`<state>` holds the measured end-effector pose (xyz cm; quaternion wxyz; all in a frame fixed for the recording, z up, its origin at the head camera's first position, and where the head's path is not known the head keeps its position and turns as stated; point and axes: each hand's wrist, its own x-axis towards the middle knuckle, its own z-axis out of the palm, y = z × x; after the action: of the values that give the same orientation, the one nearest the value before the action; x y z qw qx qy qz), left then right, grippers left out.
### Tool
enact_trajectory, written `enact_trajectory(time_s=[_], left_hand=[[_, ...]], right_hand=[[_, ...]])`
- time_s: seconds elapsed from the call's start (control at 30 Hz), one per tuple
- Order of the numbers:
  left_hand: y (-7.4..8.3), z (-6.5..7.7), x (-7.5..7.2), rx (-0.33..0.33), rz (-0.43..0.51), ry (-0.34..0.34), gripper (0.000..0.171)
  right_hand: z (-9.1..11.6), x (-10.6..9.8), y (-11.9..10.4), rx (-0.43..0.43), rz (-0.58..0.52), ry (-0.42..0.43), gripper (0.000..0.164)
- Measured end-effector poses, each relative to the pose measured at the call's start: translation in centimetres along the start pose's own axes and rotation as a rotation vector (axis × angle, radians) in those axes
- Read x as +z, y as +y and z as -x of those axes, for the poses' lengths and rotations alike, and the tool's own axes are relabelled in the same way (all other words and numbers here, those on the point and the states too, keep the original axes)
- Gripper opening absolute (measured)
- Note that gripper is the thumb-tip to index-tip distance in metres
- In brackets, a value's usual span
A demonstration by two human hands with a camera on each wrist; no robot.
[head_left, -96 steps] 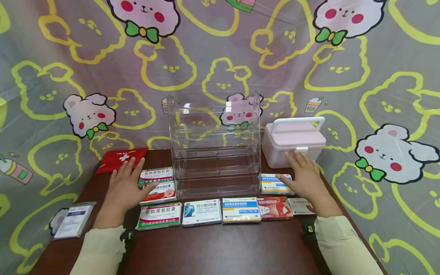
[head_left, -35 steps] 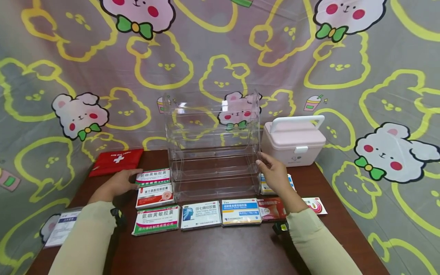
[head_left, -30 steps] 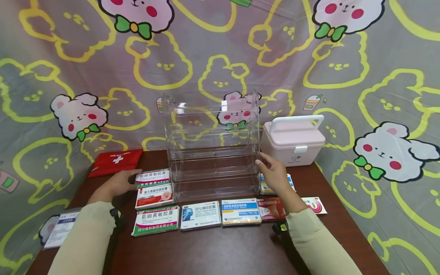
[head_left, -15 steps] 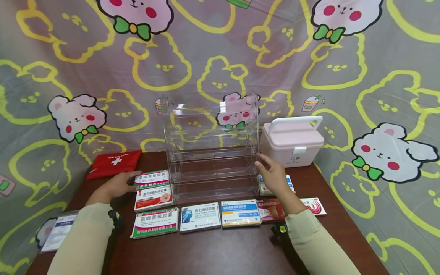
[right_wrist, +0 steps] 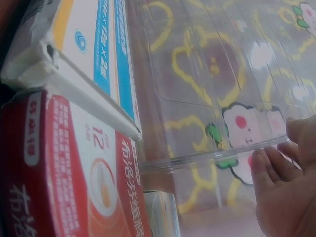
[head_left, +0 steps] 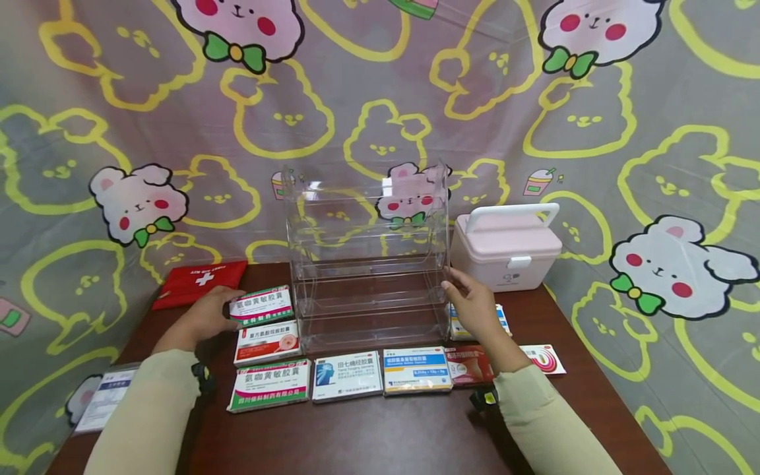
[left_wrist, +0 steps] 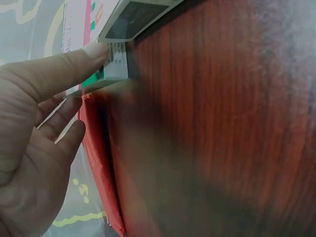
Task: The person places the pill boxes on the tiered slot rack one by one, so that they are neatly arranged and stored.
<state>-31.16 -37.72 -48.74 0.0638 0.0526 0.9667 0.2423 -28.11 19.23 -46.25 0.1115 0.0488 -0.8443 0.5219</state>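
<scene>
My left hand [head_left: 204, 318] pinches the left end of a green-and-white medicine box [head_left: 261, 305], thumb toward me and fingers behind. This box lies tilted, its left end raised, beyond a red-and-white medicine box [head_left: 266, 343]. In the left wrist view the thumb [left_wrist: 74, 71] presses near the box's end. A clear tiered display rack [head_left: 371, 324] stands in the middle of the table. My right hand [head_left: 473, 305] holds its right side panel; the right wrist view shows the panel's edge between thumb and fingers [right_wrist: 271, 170].
A front row has a green-and-white box [head_left: 270, 386], a white-and-blue box [head_left: 347, 376], a blue-and-yellow box [head_left: 417, 371] and a red box [head_left: 469, 365]. At the back are a red first aid pouch [head_left: 198, 284] and a pink handled case [head_left: 505, 254].
Both hands came inward from beside the items, the left to the green-and-white box, the right to the rack's side. Within the last half second that box's left end has turned up.
</scene>
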Motion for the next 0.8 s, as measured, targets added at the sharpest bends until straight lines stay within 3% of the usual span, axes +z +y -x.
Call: enact_trajectory(time_s=[0.27, 0.47, 0.8], left_hand=[[-0.3, 0.2, 0.4, -0.026, 0.05, 0.046, 0.079], [-0.2, 0.9, 0.5, -0.065, 0.1, 0.095, 0.072], [-0.2, 2.0, 0.5, -0.07, 0.135, 0.157, 0.059]], right_hand=[[0.0, -0.1, 0.2, -0.009, -0.007, 0.0, 0.047], [0.1, -0.1, -0.2, 0.029, -0.035, 0.001, 0.047], [-0.1, -0.1, -0.2, 0.077, -0.106, -0.018, 0.048]])
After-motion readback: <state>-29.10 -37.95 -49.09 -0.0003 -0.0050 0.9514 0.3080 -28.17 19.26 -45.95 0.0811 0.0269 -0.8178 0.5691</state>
